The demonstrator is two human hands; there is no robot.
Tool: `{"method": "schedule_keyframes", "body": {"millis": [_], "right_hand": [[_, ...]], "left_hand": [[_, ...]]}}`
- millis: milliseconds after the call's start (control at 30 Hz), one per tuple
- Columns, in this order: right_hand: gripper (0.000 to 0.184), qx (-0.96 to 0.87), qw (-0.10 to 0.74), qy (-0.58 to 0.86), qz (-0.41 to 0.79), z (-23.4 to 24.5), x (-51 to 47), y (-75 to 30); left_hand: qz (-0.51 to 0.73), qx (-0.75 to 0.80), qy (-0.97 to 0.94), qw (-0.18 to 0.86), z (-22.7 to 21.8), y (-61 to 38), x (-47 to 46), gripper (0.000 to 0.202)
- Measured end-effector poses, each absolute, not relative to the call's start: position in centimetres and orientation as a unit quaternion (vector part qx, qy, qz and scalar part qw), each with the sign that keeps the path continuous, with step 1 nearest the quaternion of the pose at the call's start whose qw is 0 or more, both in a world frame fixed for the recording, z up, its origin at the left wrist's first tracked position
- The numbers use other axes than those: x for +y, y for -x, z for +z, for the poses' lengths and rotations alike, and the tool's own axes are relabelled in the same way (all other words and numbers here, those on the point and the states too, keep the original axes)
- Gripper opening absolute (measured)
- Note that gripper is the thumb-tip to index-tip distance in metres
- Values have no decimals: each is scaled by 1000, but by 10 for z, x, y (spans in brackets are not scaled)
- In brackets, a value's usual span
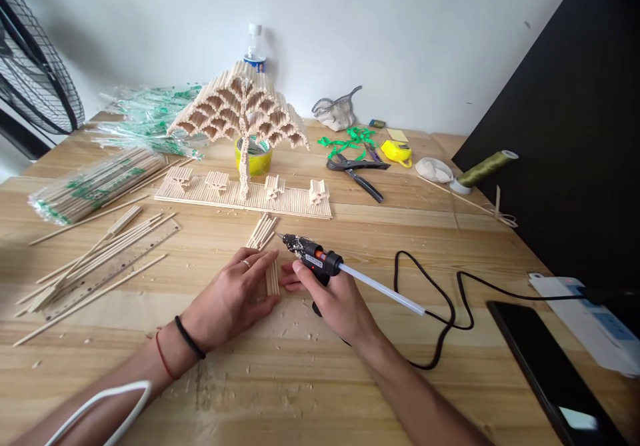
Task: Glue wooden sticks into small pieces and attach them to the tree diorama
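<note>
- The left forearm point(133, 379) came in bare from the lower left corner, slanting up toward the middle.
- The left wrist point(190, 336) lay low, nearly in line with the forearm.
- The left hand point(233, 296) was turned back upward, its index finger point(265, 259) reaching forward and its thumb point(265, 307) stretched out nearer the body, the two closing from opposite sides in a hold.
- The right forearm point(405, 379), also bare, rose from the lower edge and leaned inward to the left.
- The right hand point(340, 299) was curled in a firm grip, its thumb point(307, 278) laid forward along the top; some fingertips point(290, 279) showed beyond it, pointing at the left hand.
- The two hands were near each other but apart.
</note>
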State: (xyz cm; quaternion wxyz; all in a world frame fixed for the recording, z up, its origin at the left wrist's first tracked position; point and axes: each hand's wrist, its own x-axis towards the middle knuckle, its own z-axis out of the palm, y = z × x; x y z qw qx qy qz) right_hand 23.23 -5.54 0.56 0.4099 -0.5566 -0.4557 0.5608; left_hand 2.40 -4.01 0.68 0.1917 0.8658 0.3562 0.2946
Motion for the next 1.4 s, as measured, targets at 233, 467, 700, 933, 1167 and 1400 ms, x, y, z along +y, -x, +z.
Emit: {"method": "schedule_keyframes", "body": {"millis": [233,467,700,933,1167,1400], "right_hand": [[47,-460,408,550,565,6,-55,-234],[34,-549,384,538,512,20,-52,-243],[55,-551,382,478,567,25,-53,-249],[68,-518,372,429,640,24,-57,-240],[58,-523,364,425,643,21,-57,-242],[58,-530,372,441,621,23,-59,-240]], "left_hand": [[290,350,-862,225,6,-17,-35,68],[283,369,-845,266,11,-15,-34,57],[360,404,-742,396,19,-10,-38,49],[395,375,-708,449,14,-7,-42,62],[400,346,-698,483,15,-8,-40,57],[392,331,-692,508,13,-8,-42,66]]}}
